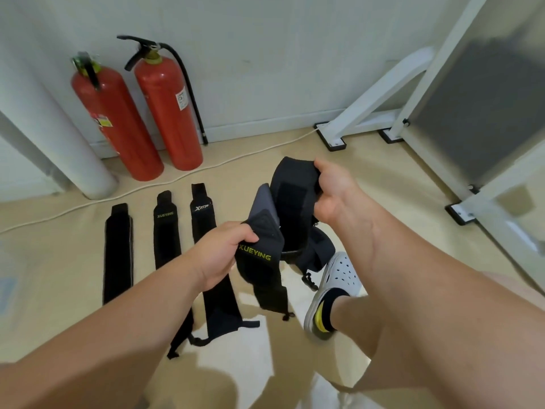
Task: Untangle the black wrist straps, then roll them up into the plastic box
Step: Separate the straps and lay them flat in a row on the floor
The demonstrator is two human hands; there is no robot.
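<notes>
1. Your left hand (224, 255) reaches in from the near left with the forearm stretched forward. Its fingers and thumb curl round the upper part of a black wrist strap (261, 261) printed XUEYING in yellow-green.
2. This held strap hangs down from your grip above the floor (383, 178), its lower end trailing short cords.
3. Your right hand (333, 193) is raised farther and higher than the left, wrist bent, with the fingers clenched round the top of a tangled strap bundle (295, 202). The bundle loops down beside the held strap, and the two overlap in the middle.
4. On the floor to the left, three more black straps lie flat, side by side and apart: a plain strap (118, 252), a lettered strap (166, 231) and a white-logo strap (203, 214). Your left arm covers part of the last two.
5. A foot in a white clog (339, 278) and dark sock stands just right of the hanging straps.
6. Two red fire extinguishers (141, 119) stand against the far wall, with a white cable (236, 160) running along the floor in front of them.
</notes>
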